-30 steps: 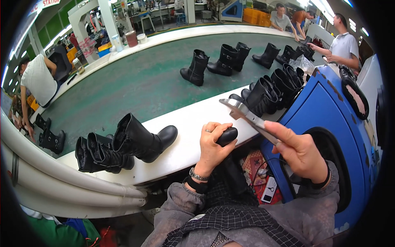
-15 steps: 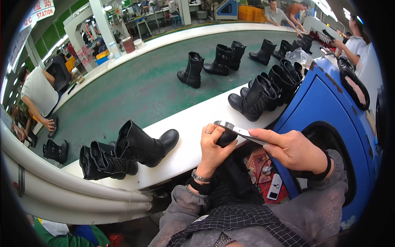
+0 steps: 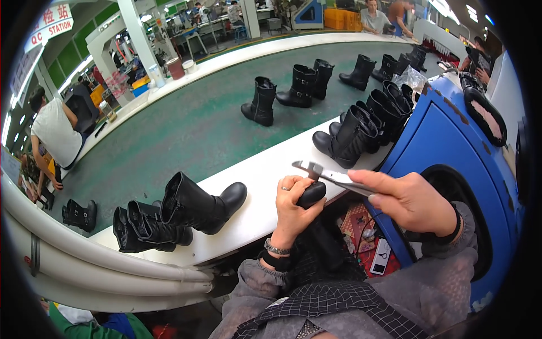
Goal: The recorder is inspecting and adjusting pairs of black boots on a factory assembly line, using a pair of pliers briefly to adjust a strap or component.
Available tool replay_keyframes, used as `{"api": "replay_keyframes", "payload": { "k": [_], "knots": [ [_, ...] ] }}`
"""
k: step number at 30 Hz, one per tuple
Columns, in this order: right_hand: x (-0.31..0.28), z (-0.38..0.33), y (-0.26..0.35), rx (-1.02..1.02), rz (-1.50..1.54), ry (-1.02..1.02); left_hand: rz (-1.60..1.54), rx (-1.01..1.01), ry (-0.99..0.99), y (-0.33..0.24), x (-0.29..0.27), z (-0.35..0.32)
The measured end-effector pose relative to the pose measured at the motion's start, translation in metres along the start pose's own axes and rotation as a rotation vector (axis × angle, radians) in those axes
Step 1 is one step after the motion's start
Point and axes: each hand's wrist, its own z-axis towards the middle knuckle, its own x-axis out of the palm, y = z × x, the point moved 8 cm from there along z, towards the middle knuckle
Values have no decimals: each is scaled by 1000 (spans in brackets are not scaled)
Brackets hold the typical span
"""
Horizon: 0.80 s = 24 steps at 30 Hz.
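Observation:
My left hand (image 3: 293, 206) is wrapped round a black boot (image 3: 312, 195), its rounded end poking up between thumb and fingers. Below the hand, the dark shaft (image 3: 324, 243) drops toward my lap, partly lost against the checked apron. In my right hand (image 3: 409, 198) I grip silver lasting pincers (image 3: 333, 175) by the handles. Their metal head lies just above the boot's rounded end, beside my left fingertips; whether it touches the boot I cannot tell.
Black boots (image 3: 195, 203) stand on the white ledge (image 3: 265, 169) to the left, more (image 3: 353, 135) to the right. Several boots (image 3: 296, 87) sit on the green conveyor (image 3: 197, 124). A blue machine (image 3: 446, 147) is at right, white pipes (image 3: 113, 265) at lower left. Other people work beyond.
The pincers' head has lifted slightly and turned, showing more of the boot's rounded end. Boots on the conveyor have shifted slightly in view.

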Motion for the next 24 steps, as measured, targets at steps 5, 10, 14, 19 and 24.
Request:
{"api": "replay_keyframes", "payload": {
  "k": [5, 10, 14, 19, 24],
  "knots": [
    [7, -7, -1, -135, -10, -114, -26, 27, 5, -7, 3, 2],
    [6, -9, -13, 33, -8, 48, 8, -20, 38, 5, 3, -4],
    [-13, -17, -15, 77, 427, -165, -50, -39, 3, 1, -2, -2],
    [14, -11, -41, 100, 298, 21, -72, -12, 4, 4, 2, -5],
    [-3, -17, -38, 158, 642, -91, -117, -95, -20, 5, -7, -3]
  ]
}}
